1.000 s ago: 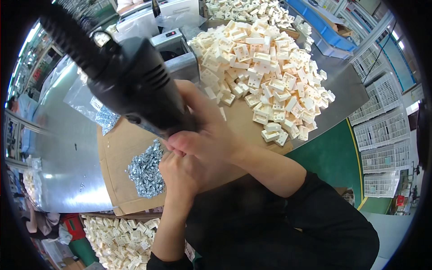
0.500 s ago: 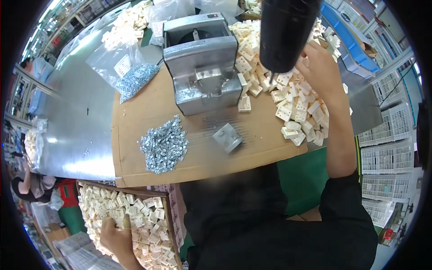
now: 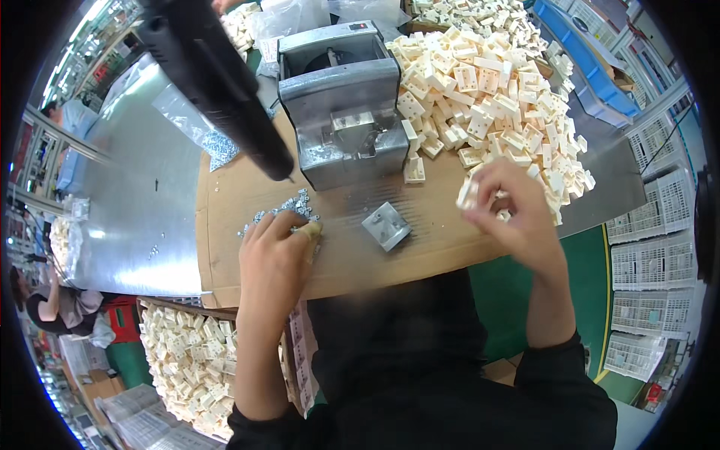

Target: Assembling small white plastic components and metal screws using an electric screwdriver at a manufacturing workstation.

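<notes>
Your left hand (image 3: 276, 255): fingers curled together, fingertips resting on a heap of small shiny metal pieces (image 3: 289, 210) on the brown cardboard sheet (image 3: 420, 240).
Your right hand (image 3: 514, 214): pinched shut on a cream plastic block (image 3: 468, 193), at the near edge of the pile of cream plastic blocks (image 3: 487, 97).
Between your hands: a small square grey metal fixture (image 3: 386, 226), flat. Behind it: a boxy grey metal press (image 3: 341, 101). Overhead, left: a black matte hanging tool (image 3: 217, 75).
</notes>
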Available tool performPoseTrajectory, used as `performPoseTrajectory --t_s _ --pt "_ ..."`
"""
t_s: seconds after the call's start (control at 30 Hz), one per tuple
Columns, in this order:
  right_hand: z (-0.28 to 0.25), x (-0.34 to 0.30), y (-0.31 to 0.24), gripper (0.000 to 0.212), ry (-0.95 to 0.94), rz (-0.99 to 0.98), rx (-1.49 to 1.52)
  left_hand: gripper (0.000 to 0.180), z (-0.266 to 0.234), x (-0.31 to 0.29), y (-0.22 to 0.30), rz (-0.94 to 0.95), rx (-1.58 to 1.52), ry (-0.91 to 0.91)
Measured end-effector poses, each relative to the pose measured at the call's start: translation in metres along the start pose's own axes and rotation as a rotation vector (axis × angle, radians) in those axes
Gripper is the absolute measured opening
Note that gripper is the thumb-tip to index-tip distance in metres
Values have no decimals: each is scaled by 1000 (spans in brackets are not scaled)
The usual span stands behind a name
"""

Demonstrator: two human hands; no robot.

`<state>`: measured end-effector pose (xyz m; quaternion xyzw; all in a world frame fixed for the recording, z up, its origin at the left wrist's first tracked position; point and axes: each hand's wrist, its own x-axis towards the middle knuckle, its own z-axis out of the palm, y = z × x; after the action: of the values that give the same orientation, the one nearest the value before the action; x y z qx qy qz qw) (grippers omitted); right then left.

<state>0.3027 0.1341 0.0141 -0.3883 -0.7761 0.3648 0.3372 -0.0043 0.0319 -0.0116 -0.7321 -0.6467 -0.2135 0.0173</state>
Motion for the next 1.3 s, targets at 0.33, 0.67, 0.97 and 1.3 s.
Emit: performPoseTrajectory --t_s 0.33,0.67,0.97,1.3 --pt "22 -7 12 19 -197 19 79 7 7 36 -10 243 151 -294" --pt "52 16 25 28 -141 -64 92 27 27 11 38 -578 -938 -16" --pt "61 27 27 26 -155 -105 72 12 70 15 67 -634 -867 133" --pt "63 26 28 21 -99 -116 27 9 69 16 62 -267 -571 237"
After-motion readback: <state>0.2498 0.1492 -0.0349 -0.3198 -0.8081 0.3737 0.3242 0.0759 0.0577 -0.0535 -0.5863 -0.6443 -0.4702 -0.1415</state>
